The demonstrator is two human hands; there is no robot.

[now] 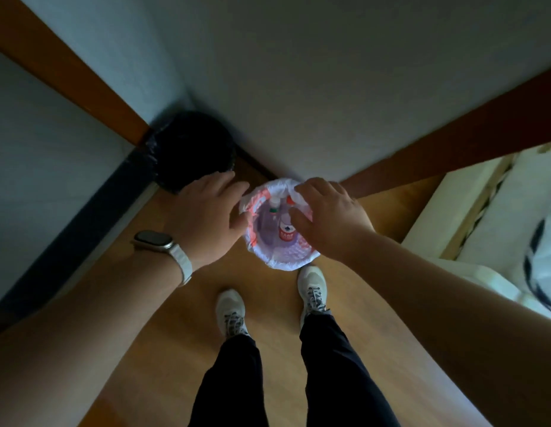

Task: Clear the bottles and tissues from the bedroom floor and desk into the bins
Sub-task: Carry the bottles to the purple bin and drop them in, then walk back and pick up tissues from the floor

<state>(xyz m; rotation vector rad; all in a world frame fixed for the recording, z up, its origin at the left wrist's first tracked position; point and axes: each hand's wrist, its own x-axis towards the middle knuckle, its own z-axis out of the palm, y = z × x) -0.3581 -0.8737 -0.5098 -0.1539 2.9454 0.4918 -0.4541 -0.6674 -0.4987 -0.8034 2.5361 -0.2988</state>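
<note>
A small bin with a white, orange-printed liner (278,260) stands on the wood floor just ahead of my feet. Inside it are a bottle with a red label (285,231) and a second bottle with a white cap (273,208). My left hand (206,217), with a watch on the wrist, reaches the liner's left rim, which lies between my fingers and thumb. My right hand (325,215) is over the right rim and pinches a fold of the liner between curled fingers and thumb. No tissues show.
A black-lined bin (192,149) sits in the corner to the left, against the pale wall and a wooden door frame (67,72). A bed with pale bedding (490,211) stands at the right. My two shoes (231,312) are close behind the white bin.
</note>
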